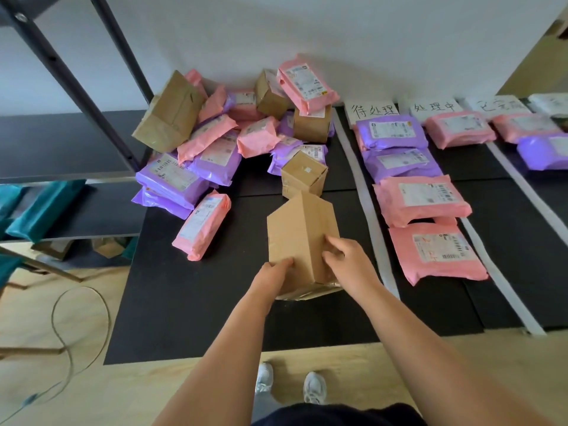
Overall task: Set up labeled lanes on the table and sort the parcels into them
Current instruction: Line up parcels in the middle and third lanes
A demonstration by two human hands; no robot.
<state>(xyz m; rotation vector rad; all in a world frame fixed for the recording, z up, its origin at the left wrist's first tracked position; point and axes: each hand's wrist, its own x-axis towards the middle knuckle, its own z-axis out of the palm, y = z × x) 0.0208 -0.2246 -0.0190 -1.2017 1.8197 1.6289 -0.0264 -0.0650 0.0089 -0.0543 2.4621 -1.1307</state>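
Grasping one tall plain brown box are left grip and right grip.

Parcel heap lay left on table; box stood before it; tape strips (labels behind, parcels between) ran right.

The left hand and right hand cover part of the cardboard box. Far right of them, a purple parcel is cut off; the third sign (blurry) cannot be read.
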